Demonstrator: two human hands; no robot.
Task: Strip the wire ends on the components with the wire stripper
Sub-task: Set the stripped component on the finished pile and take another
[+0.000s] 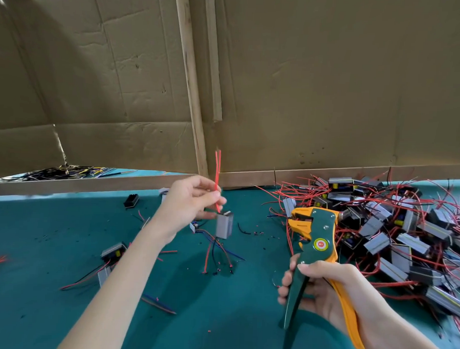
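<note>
My left hand [190,199] pinches the red wires [217,174] of a small grey component [224,225], which hangs below the fingers above the table while the wire ends point up. Blue and black leads trail down from the component. My right hand [324,290] grips the handles of a green and orange wire stripper [312,237]; its jaws point up and left, about a hand's width right of the component. The wires are not in the jaws.
A big pile of grey components with red wires [393,232] covers the right of the teal table [65,234]. A few components [112,252] and wire scraps lie at left. Cardboard walls [331,86] stand behind, with cut wire offcuts [59,171] at far left.
</note>
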